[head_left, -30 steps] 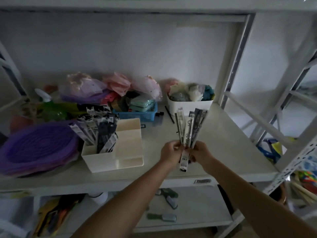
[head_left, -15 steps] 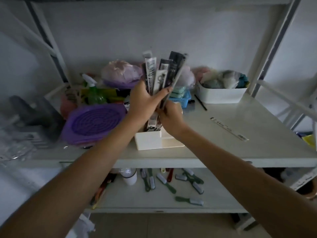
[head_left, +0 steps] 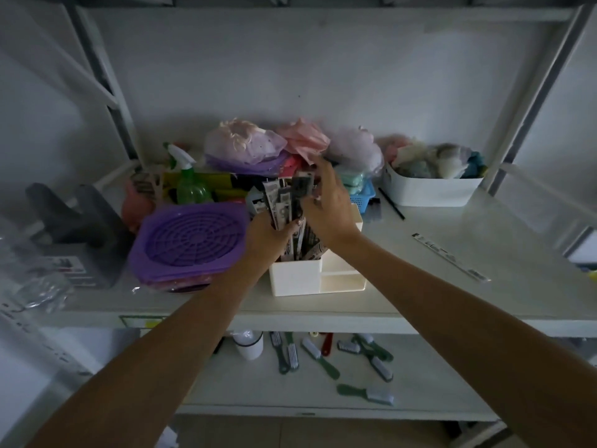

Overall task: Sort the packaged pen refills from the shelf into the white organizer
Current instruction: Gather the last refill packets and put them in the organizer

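1. Standing upright in the organizer's (head_left: 292,275) tall left compartment, the refills (head_left: 288,202) fan out at the top.
2. The left hand (head_left: 266,232) is wrapped around the bundle's lower part.
3. The right hand (head_left: 328,206) is spread open, fingers touching the packet tops, gripping nothing.
4. One refill (head_left: 450,256) lies on the shelf (head_left: 420,302), well right.

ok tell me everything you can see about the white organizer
The white organizer looks like smooth plastic, a boxy caddy standing upright near the shelf's front edge, beside the purple trays. Its tall left compartment is packed with packaged pen refills standing on end; the lower stepped compartments on its right look empty. The left hand grips the refills above it, and the right hand is open over them.
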A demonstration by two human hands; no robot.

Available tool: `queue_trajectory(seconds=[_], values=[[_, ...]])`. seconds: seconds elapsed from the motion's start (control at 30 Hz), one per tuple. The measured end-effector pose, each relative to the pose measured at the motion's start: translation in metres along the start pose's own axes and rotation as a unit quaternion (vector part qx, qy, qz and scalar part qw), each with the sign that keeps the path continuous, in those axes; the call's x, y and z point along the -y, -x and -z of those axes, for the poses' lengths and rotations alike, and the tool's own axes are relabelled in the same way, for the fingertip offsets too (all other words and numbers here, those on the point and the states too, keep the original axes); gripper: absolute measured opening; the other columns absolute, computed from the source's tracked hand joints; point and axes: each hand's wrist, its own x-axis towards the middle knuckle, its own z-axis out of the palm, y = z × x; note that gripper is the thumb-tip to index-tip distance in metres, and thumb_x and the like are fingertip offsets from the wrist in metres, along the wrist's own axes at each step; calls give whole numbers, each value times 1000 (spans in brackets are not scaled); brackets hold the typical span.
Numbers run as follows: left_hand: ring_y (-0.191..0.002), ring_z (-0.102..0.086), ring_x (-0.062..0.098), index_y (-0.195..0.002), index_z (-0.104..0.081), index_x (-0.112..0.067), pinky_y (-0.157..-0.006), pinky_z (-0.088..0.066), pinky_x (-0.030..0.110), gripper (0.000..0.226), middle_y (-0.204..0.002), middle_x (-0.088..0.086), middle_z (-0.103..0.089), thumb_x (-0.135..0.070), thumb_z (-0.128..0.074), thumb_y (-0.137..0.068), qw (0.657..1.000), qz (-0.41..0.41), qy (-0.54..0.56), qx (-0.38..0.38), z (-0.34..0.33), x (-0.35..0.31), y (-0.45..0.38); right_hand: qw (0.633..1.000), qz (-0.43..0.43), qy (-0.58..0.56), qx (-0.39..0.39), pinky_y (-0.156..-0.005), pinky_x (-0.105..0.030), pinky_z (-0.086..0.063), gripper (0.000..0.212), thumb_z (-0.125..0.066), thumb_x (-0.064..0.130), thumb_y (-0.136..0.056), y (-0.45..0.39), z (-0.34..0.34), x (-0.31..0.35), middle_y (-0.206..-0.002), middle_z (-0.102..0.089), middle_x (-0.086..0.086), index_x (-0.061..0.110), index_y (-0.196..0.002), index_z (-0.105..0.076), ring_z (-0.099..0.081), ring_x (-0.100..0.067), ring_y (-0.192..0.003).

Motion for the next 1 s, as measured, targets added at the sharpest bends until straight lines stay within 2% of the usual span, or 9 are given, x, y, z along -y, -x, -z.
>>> queue_trajectory(seconds=[0.1, 0.2, 0.33, 0.4, 0.5, 0.6, 0.67, 0.8, 1.0], values=[[-39, -42, 4, -54, -45, -21, -43, -29, 22, 32, -39, -7, -43, -23, -70, -73, 997, 55, 1, 53, -2, 10, -1, 985, 135, 101, 47, -107, -48, -29, 70, -45, 16, -76, -9, -7, 9, -146, -33, -17, 14, -142, -19, -32, -32, -134], [-61, -50, 13, -88, -57, -12, -53, -42, 26, 16, -68, -3, -55, -14, -66, -76, 994, 50, 0, 96, 1, 12, -2, 945, 138, 231, 185, -116, -44, -5, 57, -33, 33, -93, -8, -21, -5, -153, -21, -10, 14, -143, -14, -11, -26, -143], [-82, -54, 3, -125, -44, -11, -69, -42, 10, 59, -102, -3, -56, 3, -66, -73, 999, -34, 14, -1, 8, 14, 5, 921, 122, 270, 254, -117, -42, 7, 54, -27, 37, -95, 3, -31, -27, -154, -21, -6, 12, -143, -17, -4, -21, -144], [-101, -57, 13, -130, -38, -7, -82, -50, 21, 62, -120, 5, -57, -2, -68, -75, 997, -83, -7, 4, 5, 16, 11, 910, 142, 288, 264, -116, -43, 10, 56, -26, 37, -95, 4, -32, -31, -155, -16, -6, 13, -143, -13, -1, -22, -144], [-111, -54, 33, -127, -41, 3, -96, -47, 47, 56, -123, 22, -56, -11, -66, -79, 992, -123, -18, -16, -1, 13, 18, 932, 179, 230, 215, -115, -39, 11, 58, -31, 36, -93, 5, -22, -31, -156, -14, -8, 16, -144, -12, -2, -24, -144], [-109, -52, 34, -125, -48, -2, -93, -40, 37, 65, -120, 22, -56, -42, -65, -76, 963, -150, -168, -147, -9, 2, 25, 972, 179, 138, 56, -116, -42, 1, 55, -34, 32, -88, 4, 2, -33, -150, -30, -12, 17, -140, -26, -20, -26, -141], [-114, -47, 33, -127, -48, -7, -91, -37, 40, 70, -125, 21, -53, -55, -54, -76, 949, -164, -211, -170, -19, -13, 32, 983, 148, 102, -35, -116, -45, -9, 53, -33, 29, -87, 2, 21, -41, -145, -38, -15, 12, -137, -33, -28, -28, -138], [-119, -36, 24, -127, -49, -13, -98, -28, 43, 54, -132, 17, -50, -25, -60, -75, 920, -252, -265, -141, -60, -45, 43, 991, 13, 77, -106, -114, -46, -20, 51, -44, 12, -84, -1, 71, -86, -142, -37, -15, 12, -134, -36, -31, -30, -132], [-122, -46, 35, -127, -52, -14, -101, -35, 47, 46, -135, 17, -50, -17, -51, -80, 925, -265, -273, -5, -167, -77, 62, 955, -218, 202, 14, -106, -36, -24, 39, -51, 7, -80, 33, 160, -197, -134, -46, -8, 21, -116, -55, -35, -27, -126]])
